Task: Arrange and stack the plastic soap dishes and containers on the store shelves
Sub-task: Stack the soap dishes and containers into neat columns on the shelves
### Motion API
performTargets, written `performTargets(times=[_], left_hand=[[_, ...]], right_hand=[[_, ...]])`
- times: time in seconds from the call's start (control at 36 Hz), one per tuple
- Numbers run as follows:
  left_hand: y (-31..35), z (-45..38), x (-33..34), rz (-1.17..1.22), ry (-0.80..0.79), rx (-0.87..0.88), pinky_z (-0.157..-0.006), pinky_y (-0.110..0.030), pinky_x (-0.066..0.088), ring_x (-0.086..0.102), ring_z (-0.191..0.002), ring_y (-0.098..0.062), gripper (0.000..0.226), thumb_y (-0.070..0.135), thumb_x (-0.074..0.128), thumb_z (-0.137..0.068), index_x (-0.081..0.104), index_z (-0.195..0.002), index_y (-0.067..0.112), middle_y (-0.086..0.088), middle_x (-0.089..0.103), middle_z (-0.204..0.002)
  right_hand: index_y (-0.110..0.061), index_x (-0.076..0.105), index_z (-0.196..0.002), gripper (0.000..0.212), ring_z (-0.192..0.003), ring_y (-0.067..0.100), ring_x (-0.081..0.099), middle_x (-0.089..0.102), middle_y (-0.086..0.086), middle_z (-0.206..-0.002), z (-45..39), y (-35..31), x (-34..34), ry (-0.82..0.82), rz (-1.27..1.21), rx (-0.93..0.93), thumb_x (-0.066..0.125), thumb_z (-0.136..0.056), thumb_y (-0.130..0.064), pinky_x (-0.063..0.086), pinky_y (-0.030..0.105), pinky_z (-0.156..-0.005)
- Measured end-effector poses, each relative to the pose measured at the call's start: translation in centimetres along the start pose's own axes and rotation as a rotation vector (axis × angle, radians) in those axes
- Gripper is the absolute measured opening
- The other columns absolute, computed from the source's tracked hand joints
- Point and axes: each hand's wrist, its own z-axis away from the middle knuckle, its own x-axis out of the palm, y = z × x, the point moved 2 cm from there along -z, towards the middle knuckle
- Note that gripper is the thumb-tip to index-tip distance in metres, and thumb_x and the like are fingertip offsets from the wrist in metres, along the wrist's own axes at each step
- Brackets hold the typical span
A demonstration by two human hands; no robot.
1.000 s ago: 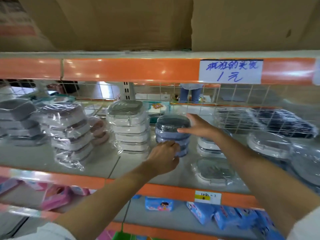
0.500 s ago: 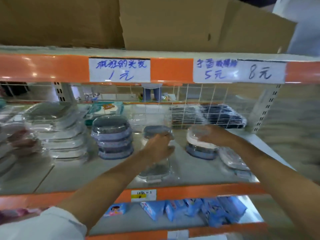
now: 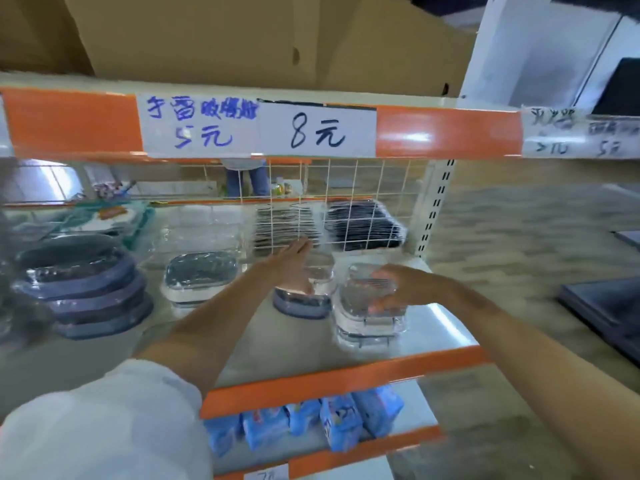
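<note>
Now two hands reach onto the shelf [image 3: 446,320]. Left hand [image 3: 294,265] lies flat with straight fingers, released, against a clear wrapped dish [image 3: 320,275] that sits on a blue dish [image 3: 299,304]. Right hand [image 3: 398,289] curls its fingers over the top of a clear stack [image 3: 369,313] of wrapped dishes near the shelf's right end; its grip holds the top dish. How many dishes that stack has is too blurred to count.

Left of the hands stands one clear dish with a dark lid [image 3: 201,277], and further left a blue stack [image 3: 86,289] of about four round-edged containers, each wrapped in film. All the dishes are shiny plastic, clear or grey-blue, rounded at the corners.

Behind a white wire grid [image 3: 363,188] lie two bundles of dark racks [image 3: 363,223]. Above, the orange rail carries a price label [image 3: 259,129] reading 5元 and 8元. On the lower shelf about five blue packets [image 3: 339,424] stand in a row.
</note>
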Motion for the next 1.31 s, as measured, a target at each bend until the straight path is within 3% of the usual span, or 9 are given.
performTargets(times=[0.11,0.22,0.33,0.53,0.64,0.86,1.0,1.14,1.31], left_hand=[[-0.3,-1.0,0.5,-0.151,-0.066,-0.049,-0.118,-0.048,0.007,-0.005,-0.147,-0.026,0.1,0.027,0.064,-0.087,-0.011,-0.15,0.012,-0.004,-0.012,-0.16],[-1.0,-1.3,0.2,-0.209,-0.017,-0.056,-0.116,-0.053,0.014,0.006,-0.144,-0.028,0.111,0.042,0.076,-0.073,0.004,-0.151,0.012,-0.004,0.007,-0.158],[-1.3,-0.7,-0.2,-0.204,0.058,-0.054,-0.113,-0.048,0.021,0.017,-0.137,-0.027,0.109,0.055,0.079,-0.065,0.02,-0.147,0.015,-0.004,0.023,-0.149],[-3.8,2.7,-1.3,-0.019,0.199,0.002,-0.108,-0.034,0.019,0.032,-0.127,-0.023,0.101,0.056,0.079,-0.064,0.03,-0.142,0.013,-0.005,0.034,-0.137],[-5.6,5.4,-0.8,0.081,0.114,-0.003,-0.105,-0.035,0.031,0.034,-0.12,-0.019,0.105,0.062,0.08,-0.057,0.033,-0.14,0.018,0.001,0.035,-0.129],[-3.5,9.6,3.4,0.075,-0.113,0.06,-0.112,-0.039,0.021,0.026,-0.135,-0.023,0.098,0.051,0.076,-0.071,0.026,-0.148,0.018,-0.004,0.03,-0.146],[-3.4,10.3,5.9,0.039,-0.052,-0.009,-0.109,-0.04,0.026,0.028,-0.132,-0.027,0.112,0.062,0.08,-0.058,0.024,-0.147,0.02,-0.004,0.029,-0.141],[-5.0,12.1,4.9,0.277,0.112,-0.04,-0.116,-0.038,0.018,0.015,-0.142,-0.03,0.12,0.049,0.083,-0.063,0.012,-0.149,0.004,-0.009,0.015,-0.153],[-6.3,13.3,2.9,0.388,0.168,-0.032,-0.113,-0.031,0.02,0.021,-0.14,-0.023,0.12,0.044,0.084,-0.064,0.009,-0.15,0.008,-0.006,0.016,-0.152]], right_hand=[[-0.01,0.018,-0.149,0.096,-0.138,0.021,0.026,0.021,0.007,-0.154,0.1,0.9,1.2,-0.042,0.022,0.012,0.076,-0.078,-0.037,0.023,0.025,-0.109],[-0.013,0.013,-0.149,0.106,-0.137,0.023,0.026,0.018,0.009,-0.152,-0.3,1.1,1.6,-0.058,0.043,-0.004,0.079,-0.072,-0.045,0.027,0.035,-0.112],[-0.01,0.014,-0.149,0.105,-0.139,0.023,0.02,0.018,0.006,-0.152,-0.6,1.3,1.6,-0.055,0.063,-0.027,0.077,-0.074,-0.048,0.024,0.033,-0.112],[-0.015,0.038,-0.128,0.087,-0.115,0.02,0.035,0.036,0.003,-0.121,-1.4,0.7,0.4,0.08,0.075,-0.017,0.079,-0.064,-0.058,0.036,0.033,-0.098],[-0.013,0.042,-0.121,0.094,-0.116,0.026,0.035,0.036,0.006,-0.116,-1.8,-0.5,-0.9,0.229,0.061,0.037,0.073,-0.051,-0.069,0.037,0.037,-0.098],[-0.018,0.044,-0.112,0.079,-0.102,0.02,0.037,0.039,0.004,-0.108,-2.5,-4.6,-0.2,0.333,-0.077,-0.018,0.075,-0.059,-0.067,0.034,0.028,-0.077],[-0.015,0.038,-0.135,0.108,-0.122,0.021,0.031,0.034,0.001,-0.125,-2.6,-7.1,1.9,0.221,-0.057,-0.084,0.073,-0.052,-0.074,0.034,0.036,-0.101],[-0.013,0.036,-0.138,0.088,-0.124,0.021,0.03,0.034,0.005,-0.131,-3.0,-9.1,4.1,0.144,-0.01,-0.149,0.075,-0.071,-0.056,0.032,0.039,-0.106],[-0.016,0.031,-0.144,0.093,-0.134,0.022,0.025,0.03,0.003,-0.143,-4.1,-11.7,7.2,0.127,0.015,-0.193,0.074,-0.072,-0.056,0.027,0.041,-0.112]])
